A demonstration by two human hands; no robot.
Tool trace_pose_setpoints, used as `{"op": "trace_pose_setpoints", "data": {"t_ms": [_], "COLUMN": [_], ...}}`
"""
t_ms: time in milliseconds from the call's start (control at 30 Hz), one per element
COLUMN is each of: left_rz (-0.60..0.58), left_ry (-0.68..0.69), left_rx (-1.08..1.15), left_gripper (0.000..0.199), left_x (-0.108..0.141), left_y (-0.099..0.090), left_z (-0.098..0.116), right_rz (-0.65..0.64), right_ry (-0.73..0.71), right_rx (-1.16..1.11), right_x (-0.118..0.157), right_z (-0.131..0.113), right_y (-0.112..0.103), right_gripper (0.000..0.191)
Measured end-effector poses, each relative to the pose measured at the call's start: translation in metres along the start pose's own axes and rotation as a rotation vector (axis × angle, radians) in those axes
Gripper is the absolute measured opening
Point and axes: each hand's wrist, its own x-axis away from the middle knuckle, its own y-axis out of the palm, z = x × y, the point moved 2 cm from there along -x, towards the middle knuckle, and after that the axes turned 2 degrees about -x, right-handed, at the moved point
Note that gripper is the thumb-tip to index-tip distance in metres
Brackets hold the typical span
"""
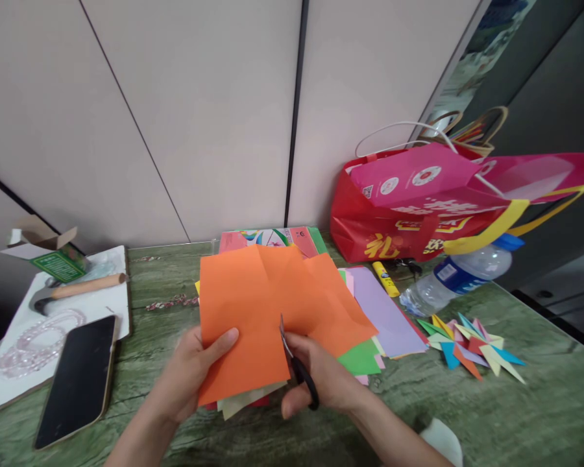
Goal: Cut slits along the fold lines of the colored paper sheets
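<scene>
Head view: black-handled metal scissors (pixel 299 376) pointed into the bright orange paper (pixel 238 298) from its near side

At the far left, a black phone in a pale case (pixel 78 383) lay on the green marble-patterned table (pixel 530 415), just beside a strand of clear beads (pixel 43 344) and a wooden-handled hammer (pixel 90 287). Next along came the left hand (pixel 187 376), its forearm (pixel 143 425) slanting in from the near side. It was closed on the lower left of the orange paper, thumb flat on top and the other fingers out of sight underneath. The paper was ahead of the hands and mostly between them, spread chiefly from left to right and creased, its right part fanning outward; from where I stood, I could not tell whether it was one sheet or two. A cream sheet (pixel 248 399) poked out below.

The scissors ran lengthwise away from the body, tips tilted a little left, along the right side of the paper's near-left panel. I could not tell how wide the blades stood. The right hand (pixel 324 376) was curled around the handles, thumb low and bent, the other fingers folded on the far side, its forearm (pixel 389 425) angling in from the lower right. Of the two, it was nearer the blades, while the left had the firmer hold on the paper. Farther right lay lilac sheets (pixel 382 314), a yellow glue stick (pixel 385 280) and multicoloured folded paper pieces (pixel 472 344).
</scene>
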Motion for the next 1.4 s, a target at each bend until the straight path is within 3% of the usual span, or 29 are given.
{"op": "trace_pose_setpoints", "data": {"t_ms": [233,433,1400], "left_rz": [0.016,-0.005,-0.007], "left_ry": [0.029,0.089,0.16], "left_rx": [-0.034,-0.035,-0.189], "left_gripper": [0.029,0.026,0.032], "left_x": [0.001,-0.001,-0.004], "left_y": [0.003,-0.001,-0.009], "left_z": [-0.002,-0.006,-0.011], "right_rz": [0.114,0.137,0.233], "right_ry": [-0.025,-0.063,-0.161], "right_rx": [0.066,0.08,0.122], "right_x": [0.0,-0.001,-0.002], "right_z": [0.003,0.005,0.012], "right_y": [0.002,0.002,0.002], "right_gripper": [0.065,0.056,0.053]}}
